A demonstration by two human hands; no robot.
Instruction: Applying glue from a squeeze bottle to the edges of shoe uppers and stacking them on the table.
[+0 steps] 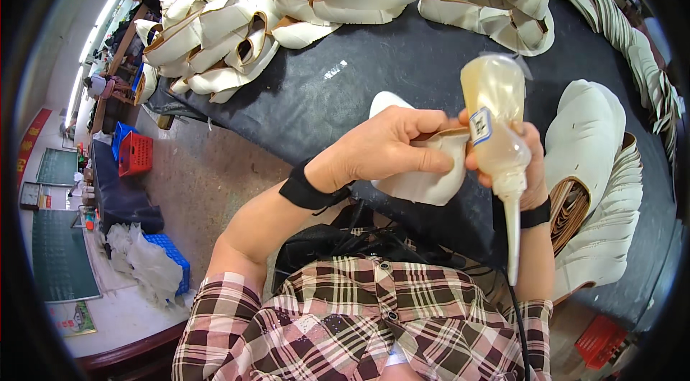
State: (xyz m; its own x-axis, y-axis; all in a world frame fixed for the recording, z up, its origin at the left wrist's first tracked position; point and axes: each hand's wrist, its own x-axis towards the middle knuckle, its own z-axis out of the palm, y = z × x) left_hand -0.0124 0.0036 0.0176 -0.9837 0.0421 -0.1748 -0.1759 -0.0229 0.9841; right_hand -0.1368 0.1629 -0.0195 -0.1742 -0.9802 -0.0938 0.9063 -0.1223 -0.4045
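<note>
head view.

item: left hand (402, 144), mine. thumb and forefinger closed in a pinch on the brown-edged rim of a white shoe piece (424, 183). the piece is curved, its broad part hanging below my thumb, over the near side of the black table (345, 86).

item: right hand (533, 147), mine. fingers wrapped about a squeeze bottle (499, 86), translucent and yellowish, with a small blue-and-white label. much of the grip is behind the bottle; how hard i press, i cannot tell.

item: relation of the two. the bottle is just to the right of the piece. its long axis runs nearly straight down the view, base away from me, long nozzle (512, 237) aimed toward my body. the tip is right of the piece and nearer to me than its lower edge, apart from it. the right hand is the nearer to the nozzle; the left has the rim. whether my right fingertips touch the piece, i cannot tell.

item: black wristbands (305, 190), one per wrist.

item: stacked white pieces (586, 129), right of my right hand, brown edges nested.

item: heaped white pieces (215, 36), far left on the table.

item: red basket (135, 154), left, beyond the table.
</note>
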